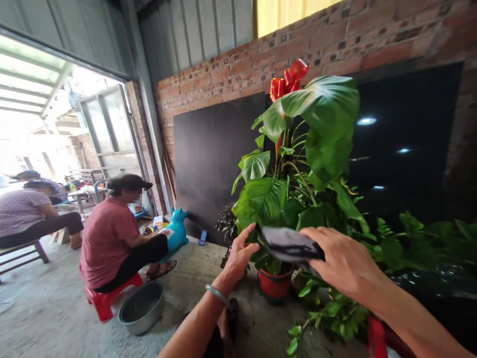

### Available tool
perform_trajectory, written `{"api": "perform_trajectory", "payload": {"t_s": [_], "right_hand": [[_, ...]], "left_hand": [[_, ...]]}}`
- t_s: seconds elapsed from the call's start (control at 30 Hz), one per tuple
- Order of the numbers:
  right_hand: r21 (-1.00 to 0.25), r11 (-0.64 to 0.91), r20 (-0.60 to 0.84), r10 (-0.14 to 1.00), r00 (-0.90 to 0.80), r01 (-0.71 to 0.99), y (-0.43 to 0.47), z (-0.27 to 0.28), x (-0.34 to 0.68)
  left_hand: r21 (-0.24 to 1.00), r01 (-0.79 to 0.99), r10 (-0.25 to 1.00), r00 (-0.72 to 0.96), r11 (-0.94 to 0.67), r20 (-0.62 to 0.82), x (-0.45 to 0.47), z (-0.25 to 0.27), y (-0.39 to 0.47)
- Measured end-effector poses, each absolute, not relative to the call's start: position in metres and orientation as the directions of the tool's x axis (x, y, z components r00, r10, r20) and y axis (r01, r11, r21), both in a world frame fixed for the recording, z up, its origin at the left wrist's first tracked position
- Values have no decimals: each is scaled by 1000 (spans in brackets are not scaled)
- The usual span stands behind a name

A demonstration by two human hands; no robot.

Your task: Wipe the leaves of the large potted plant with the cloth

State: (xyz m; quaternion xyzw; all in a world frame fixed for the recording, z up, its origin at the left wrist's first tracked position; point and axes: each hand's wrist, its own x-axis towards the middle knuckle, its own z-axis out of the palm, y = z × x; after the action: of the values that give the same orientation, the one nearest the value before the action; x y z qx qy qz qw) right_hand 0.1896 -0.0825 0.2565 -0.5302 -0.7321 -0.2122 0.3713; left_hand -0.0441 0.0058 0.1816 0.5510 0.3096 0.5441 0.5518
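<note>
A tall potted plant with broad green leaves [263, 199] stands in front of me, a shiny red ribbon bow [288, 82] at its top. My left hand [240, 253], with a pale bangle on the wrist, has thumb and index finger closed at the lower edge of a large leaf. In my right hand [339, 261] is a grey cloth [288, 241] with black parts, bunched and slightly blurred, just beneath that leaf. Below the cloth the red pot [275, 284] shows, partly hidden by foliage.
To the left a person in a red shirt [106, 238] sits on a red stool [112, 296] beside a grey basin [141, 306]. A blue animal figure [177, 231] and a phone [202, 237] are near the wall. Black panels [219, 164] lean behind the plant; more greenery [343, 313] spreads right.
</note>
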Motion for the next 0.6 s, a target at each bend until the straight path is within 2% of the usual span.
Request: {"api": "perform_trajectory", "payload": {"t_s": [0.03, 0.1, 0.23, 0.3, 0.37, 0.43, 0.5, 0.6], "right_hand": [[-53, 366, 756, 622, -201, 929, -90, 258, 195], [-29, 376, 806, 556, -201, 926, -105, 275, 204], [-72, 305, 941, 337, -37, 950, -97, 333, 194], [-115, 285, 955, 295, 28, 952, -74, 340, 181], [-128, 300, 915, 403, -4, 945, -55, 320, 170], [-131, 345, 799, 592, -108, 929, -51, 286, 168], [-175, 381, 666, 725, -176, 908, -65, 259, 179], [-292, 372, 623, 773, -120, 881, -96, 263, 209]], "left_hand": [[944, -269, 938, 232, -192, 257, -46, 180, 7], [941, -281, 934, 246, -187, 259, -47, 178, 7], [949, -273, 930, 281, -158, 236, -36, 176, 3], [953, -264, 923, 310, -149, 230, -32, 174, -1], [956, -252, 919, 320, -152, 230, -32, 172, -2], [954, -242, 915, 317, -177, 250, -38, 171, 0], [945, -238, 899, 324, -223, 294, -46, 169, 4], [937, -237, 884, 332, -259, 328, -55, 164, 10]]}}
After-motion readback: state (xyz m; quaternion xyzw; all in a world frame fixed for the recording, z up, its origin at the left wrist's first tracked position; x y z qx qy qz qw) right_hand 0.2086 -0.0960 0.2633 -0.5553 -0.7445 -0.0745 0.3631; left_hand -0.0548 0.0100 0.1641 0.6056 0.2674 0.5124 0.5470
